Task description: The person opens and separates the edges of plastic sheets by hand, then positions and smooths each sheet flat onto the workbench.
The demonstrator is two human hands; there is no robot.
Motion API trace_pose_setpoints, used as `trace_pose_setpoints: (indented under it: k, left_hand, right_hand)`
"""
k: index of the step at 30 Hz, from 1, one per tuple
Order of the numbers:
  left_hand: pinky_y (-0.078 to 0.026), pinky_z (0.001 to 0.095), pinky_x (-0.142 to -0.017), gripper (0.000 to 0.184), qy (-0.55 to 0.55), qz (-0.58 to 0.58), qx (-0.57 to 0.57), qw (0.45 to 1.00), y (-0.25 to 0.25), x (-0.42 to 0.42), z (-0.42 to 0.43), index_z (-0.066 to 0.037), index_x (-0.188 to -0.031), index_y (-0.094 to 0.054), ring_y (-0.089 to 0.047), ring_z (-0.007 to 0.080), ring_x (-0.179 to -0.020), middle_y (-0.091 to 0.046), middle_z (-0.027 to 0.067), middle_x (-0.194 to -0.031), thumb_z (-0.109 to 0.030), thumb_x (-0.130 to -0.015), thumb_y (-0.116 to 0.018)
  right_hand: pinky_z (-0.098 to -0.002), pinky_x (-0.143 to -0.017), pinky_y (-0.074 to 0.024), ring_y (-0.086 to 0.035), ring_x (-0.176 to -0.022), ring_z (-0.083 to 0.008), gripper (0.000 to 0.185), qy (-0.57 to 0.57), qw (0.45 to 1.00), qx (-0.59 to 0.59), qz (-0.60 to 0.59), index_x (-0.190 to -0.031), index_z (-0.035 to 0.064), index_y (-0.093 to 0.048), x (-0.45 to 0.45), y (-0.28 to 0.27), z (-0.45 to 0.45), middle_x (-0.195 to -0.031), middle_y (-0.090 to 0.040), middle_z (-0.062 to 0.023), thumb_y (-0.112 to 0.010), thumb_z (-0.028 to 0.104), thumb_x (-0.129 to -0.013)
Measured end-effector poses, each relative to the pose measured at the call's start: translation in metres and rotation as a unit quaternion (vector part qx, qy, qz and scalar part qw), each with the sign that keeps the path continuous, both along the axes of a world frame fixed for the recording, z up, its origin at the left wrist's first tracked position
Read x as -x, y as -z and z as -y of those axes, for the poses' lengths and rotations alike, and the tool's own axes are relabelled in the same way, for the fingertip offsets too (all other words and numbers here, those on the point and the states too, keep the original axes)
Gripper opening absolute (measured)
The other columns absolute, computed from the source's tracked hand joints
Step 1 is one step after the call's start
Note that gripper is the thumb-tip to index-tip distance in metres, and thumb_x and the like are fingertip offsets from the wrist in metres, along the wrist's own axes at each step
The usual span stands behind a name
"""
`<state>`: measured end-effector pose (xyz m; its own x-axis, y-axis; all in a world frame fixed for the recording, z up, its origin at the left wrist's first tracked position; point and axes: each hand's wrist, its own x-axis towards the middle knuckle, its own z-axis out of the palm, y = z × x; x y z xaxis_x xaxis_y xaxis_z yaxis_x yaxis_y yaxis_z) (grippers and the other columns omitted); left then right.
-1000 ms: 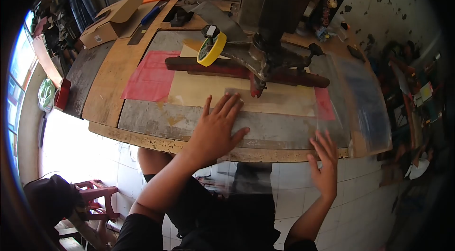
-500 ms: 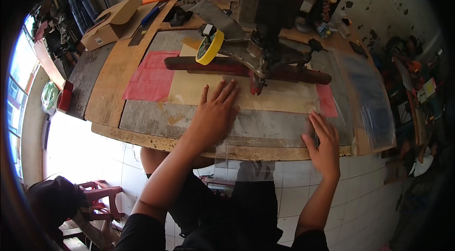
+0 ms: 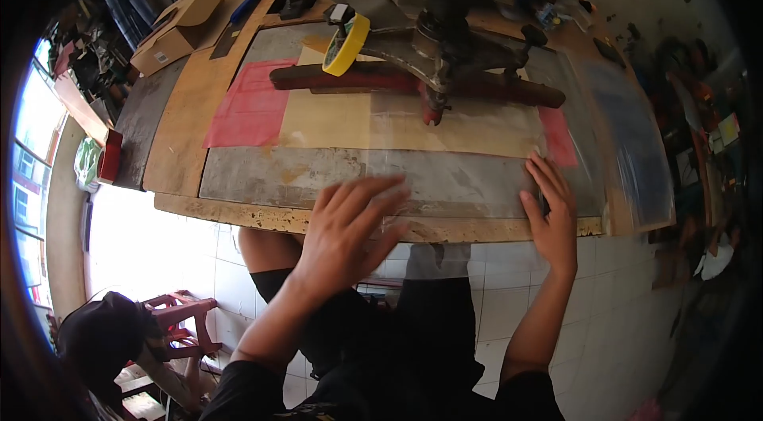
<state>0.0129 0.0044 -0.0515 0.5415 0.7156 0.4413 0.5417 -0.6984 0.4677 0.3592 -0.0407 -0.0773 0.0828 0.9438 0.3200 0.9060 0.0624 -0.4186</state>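
Overhanging the worktop [image 3: 226,212] edge: a clear sheet [image 3: 457,194]

The clear sheet covers part of a cream paper [image 3: 327,120] and crosses the grey board [image 3: 262,178], its near end passing the front edge and hanging above the person's lap. Its left edge runs roughly front to back over the paper.

The left hand [image 3: 343,226], blurred, is over the front edge beside the sheet, its fingers loosely spread, holding nothing that shows; whether they touch the plastic, I cannot tell. The right hand [image 3: 552,206] lies at the sheet's right side, thumb well away from the other fingers, with no closed grip visible. The hands stand well apart, leaving the sheet's middle open between them.

A strip of grey board separates the cream paper from the front edge. Behind, a dark bar [image 3: 350,77] spans the paper, narrowing the reach there. Pink paper [image 3: 248,103] shows past the paper's left end, and a blue sheet [image 3: 628,119] lies beyond the right hand.
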Motion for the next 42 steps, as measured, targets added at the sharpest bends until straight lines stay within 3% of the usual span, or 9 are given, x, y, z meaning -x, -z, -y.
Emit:
trace_pose_setpoints:
  k: [3,6,9,11,14,18,25,40,42]
  left_hand:
    - [-0.043,0.0462,-0.105,0.050,0.045,0.045,0.025,0.998,0.027,0.022,0.045,-0.011,-0.130,-0.069,-0.060,0.0358,-0.131,-0.064,0.0135,-0.143,-0.043,-0.092,-0.074]
    - [-0.042,0.0494,-0.110,0.055,0.013,-0.050,0.035,0.998,0.061,0.037,0.075,-0.015,-0.139,-0.066,-0.050,0.0358,-0.144,-0.049,0.0155,-0.159,-0.037,-0.091,-0.077]
    - [-0.043,0.0484,-0.110,0.051,-0.057,0.090,0.027,0.994,0.107,0.047,0.101,-0.007,-0.126,-0.067,-0.056,0.0379,-0.131,-0.055,0.0222,-0.145,-0.035,-0.086,-0.082]
    - [-0.044,0.0427,-0.108,0.059,-0.081,0.275,0.154,0.946,0.126,0.048,0.112,-0.003,-0.124,-0.057,-0.058,0.0299,-0.121,-0.058,0.0215,-0.131,-0.037,-0.085,-0.086]
    - [-0.043,0.0394,-0.109,0.088,0.006,0.486,0.462,0.742,0.109,0.022,0.100,0.001,-0.155,-0.031,-0.050,0.0237,-0.133,-0.046,0.0182,-0.151,-0.047,-0.095,-0.075]
    - [-0.052,0.0331,-0.099,0.082,0.089,0.403,0.570,0.710,0.092,0.029,0.074,0.001,-0.152,-0.042,-0.061,0.0187,-0.124,-0.060,0.0129,-0.141,-0.052,-0.097,-0.071]
    - [-0.055,0.0327,-0.090,0.034,0.035,0.350,0.580,0.735,0.071,0.017,0.060,0.002,-0.128,-0.061,-0.075,0.0205,-0.100,-0.078,0.0145,-0.112,-0.027,-0.112,-0.053]
    - [-0.062,0.0275,-0.070,0.038,-0.078,0.373,0.558,0.737,0.065,-0.002,0.058,0.007,-0.111,-0.069,-0.075,0.0172,-0.081,-0.076,0.0119,-0.092,-0.029,-0.111,-0.056]
    - [-0.061,0.0264,-0.068,0.038,-0.089,0.372,0.554,0.740,0.063,-0.005,0.061,0.006,-0.110,-0.070,-0.075,0.0166,-0.082,-0.077,0.0119,-0.092,-0.029,-0.111,-0.057]
  right_hand:
    - [-0.0470,-0.123,-0.0348,-0.044,-0.148,-0.0313,0.046,0.000,1.000,0.001,-0.027,-0.144,0.0074,-0.062,0.002,0.000,0.000,-0.155,-0.055,-0.0069,-0.068,0.021,-0.101]
    - [-0.0467,-0.123,-0.0345,-0.046,-0.147,-0.0312,0.046,0.005,0.998,0.006,-0.070,-0.144,0.0076,-0.062,0.007,-0.001,-0.002,-0.154,-0.056,-0.0068,-0.068,0.020,-0.100]
    - [-0.0470,-0.124,-0.0338,-0.045,-0.148,-0.0312,0.046,0.000,0.999,0.001,-0.038,-0.144,0.0094,-0.063,0.006,0.000,-0.002,-0.155,-0.056,-0.0065,-0.068,0.021,-0.100]
    - [-0.0471,-0.124,-0.0338,-0.045,-0.148,-0.0311,0.046,-0.001,0.999,0.004,-0.035,-0.144,0.0096,-0.063,0.006,0.000,-0.002,-0.155,-0.056,-0.0064,-0.068,0.021,-0.100]
    - [-0.0474,-0.124,-0.0338,-0.045,-0.148,-0.0310,0.045,-0.004,0.999,0.000,-0.036,-0.144,0.0098,-0.063,0.005,0.002,-0.002,-0.155,-0.056,-0.0064,-0.068,0.022,-0.101]
    - [-0.0479,-0.124,-0.0339,-0.046,-0.148,-0.0311,0.045,0.003,1.000,-0.002,-0.028,-0.144,0.0096,-0.063,0.006,0.002,-0.003,-0.154,-0.057,-0.0063,-0.067,0.023,-0.101]
    - [-0.0481,-0.124,-0.0337,-0.046,-0.148,-0.0314,0.044,-0.003,1.000,-0.001,-0.031,-0.143,0.0098,-0.064,0.006,0.002,-0.003,-0.154,-0.057,-0.0063,-0.068,0.022,-0.101]
    - [-0.0504,-0.122,-0.0333,-0.055,-0.139,-0.0330,0.041,0.014,0.989,-0.114,-0.097,-0.134,0.0056,-0.068,0.004,0.001,0.015,-0.142,-0.067,-0.0082,-0.067,0.030,-0.101]
    - [-0.0543,-0.124,-0.0269,-0.058,-0.137,-0.0304,0.046,0.035,0.976,-0.203,0.068,-0.131,0.0094,-0.070,0.032,-0.013,0.037,-0.137,-0.070,-0.0077,-0.065,0.044,-0.101]
